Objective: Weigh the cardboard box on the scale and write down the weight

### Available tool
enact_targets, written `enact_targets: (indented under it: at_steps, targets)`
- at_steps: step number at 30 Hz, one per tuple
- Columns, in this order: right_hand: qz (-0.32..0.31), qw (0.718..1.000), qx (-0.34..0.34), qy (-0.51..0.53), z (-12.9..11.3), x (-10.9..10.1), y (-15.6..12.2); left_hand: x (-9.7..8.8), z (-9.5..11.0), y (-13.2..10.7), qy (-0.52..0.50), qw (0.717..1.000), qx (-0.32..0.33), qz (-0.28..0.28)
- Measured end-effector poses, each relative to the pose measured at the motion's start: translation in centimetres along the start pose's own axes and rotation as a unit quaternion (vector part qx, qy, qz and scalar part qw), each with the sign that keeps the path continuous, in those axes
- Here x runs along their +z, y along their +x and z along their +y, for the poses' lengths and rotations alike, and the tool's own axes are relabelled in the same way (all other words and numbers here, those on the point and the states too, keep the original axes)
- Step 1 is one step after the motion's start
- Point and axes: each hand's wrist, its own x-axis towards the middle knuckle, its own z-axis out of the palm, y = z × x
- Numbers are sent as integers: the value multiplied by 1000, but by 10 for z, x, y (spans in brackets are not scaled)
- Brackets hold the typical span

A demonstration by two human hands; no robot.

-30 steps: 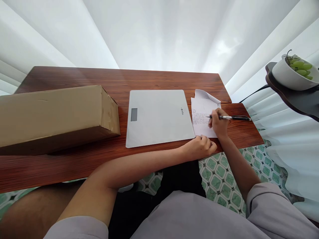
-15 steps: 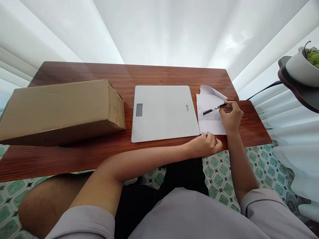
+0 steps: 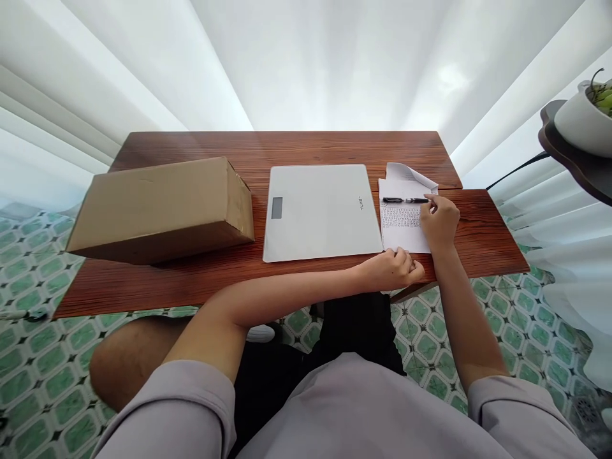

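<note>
On the wooden table [image 3: 306, 150], the pen [image 3: 404, 200] lies at the right hand's [image 3: 438, 220] fingertips.

- One wooden table [image 3: 306, 150] carries everything counted below.
- One cardboard box [image 3: 162, 207] lies left of the scale.
- One flat white scale [image 3: 320, 213] sits mid-table.
- One printed paper sheet [image 3: 401, 223] lies just right of the scale.
- One black pen [image 3: 404, 200] rests across that sheet.
- Two hands: left hand [image 3: 394, 271], right hand [image 3: 440, 220], both right of the scale.
- One white bowl [image 3: 581, 121] stands far right of the scale, off the table.
</note>
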Motion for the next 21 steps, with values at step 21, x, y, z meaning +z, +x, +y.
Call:
enact_targets:
  at_steps: [21]
  targets:
    - [-89,989,-121,2,-11,-7,-11,-57,-21,-131,99,983,-64,143]
